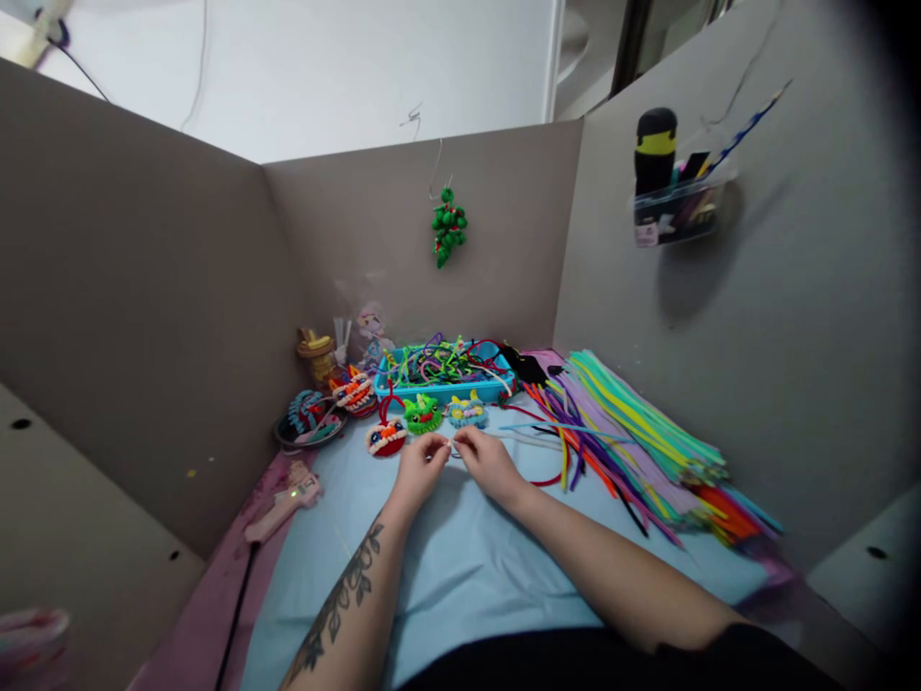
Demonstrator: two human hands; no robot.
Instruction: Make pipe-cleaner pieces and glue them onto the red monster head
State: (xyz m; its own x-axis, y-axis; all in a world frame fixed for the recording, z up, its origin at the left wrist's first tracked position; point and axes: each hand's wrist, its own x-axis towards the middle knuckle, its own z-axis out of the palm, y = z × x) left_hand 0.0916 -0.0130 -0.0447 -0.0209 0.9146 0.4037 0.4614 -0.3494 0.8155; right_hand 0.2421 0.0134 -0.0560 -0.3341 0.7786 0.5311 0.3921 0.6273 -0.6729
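My left hand (423,464) and my right hand (490,463) meet over the blue sheet (475,557), fingertips nearly touching. Both are closed in a pinch around a small white piece (450,444), too small and too covered by the fingers to name. Just beyond the hands stand several fuzzy pipe-cleaner faces: a red and white one (387,437), a green one (423,415) and a light blue and yellow one (467,411). A red pipe cleaner (548,482) curves on the sheet to the right of my right hand.
A blue tray (432,392) of tangled pipe cleaners stands at the back. Bundles of coloured pipe cleaners (633,422) spread along the right. On the left lie a pink glue gun (292,501) with its cord and a dark bowl (317,440). Grey panels (424,173) enclose the table.
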